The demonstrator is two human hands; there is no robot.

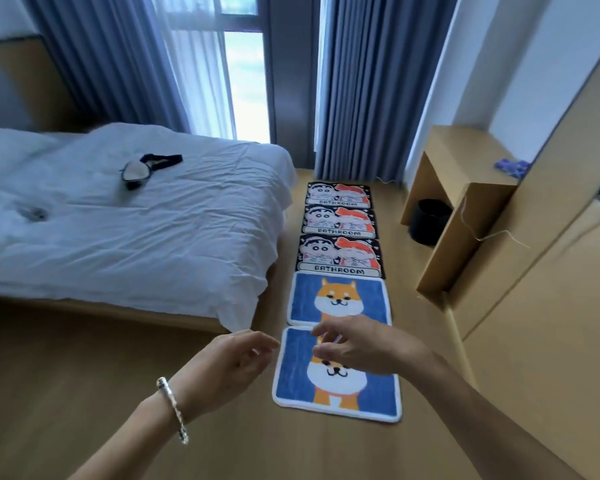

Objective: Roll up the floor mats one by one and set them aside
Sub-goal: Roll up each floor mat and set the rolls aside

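Five floor mats are laid flat, end to end, in one row on the wooden floor (84,375), running away toward the curtain (361,81). The nearest dog mat (340,389) is seen with its white border free on the near, left and right sides. Its far edge is butted against the second dog mat (338,299). Beyond these, three cartoon mats are lined up: the third mat (340,254), the fourth mat (340,221) and the last mat (338,195).

The left hand (229,362), with a bracelet (174,408) at the wrist, is held just left of the nearest mat's far corner. Its fingers are loosely curled and slightly apart, and nothing is held. The right hand (364,344) is held over the seam between the two dog mats, fingers spread and bent downward, and nothing is gripped. Whether its fingertips touch the mat cannot be told.

A broad stretch of bare floor is left open to the left of the nearest mat, before the foot of the bed (136,230). A narrower strip is left on the right, beside the wooden cabinet (551,271). The farther mats are hemmed in between the bed's side and the desk (465,161).
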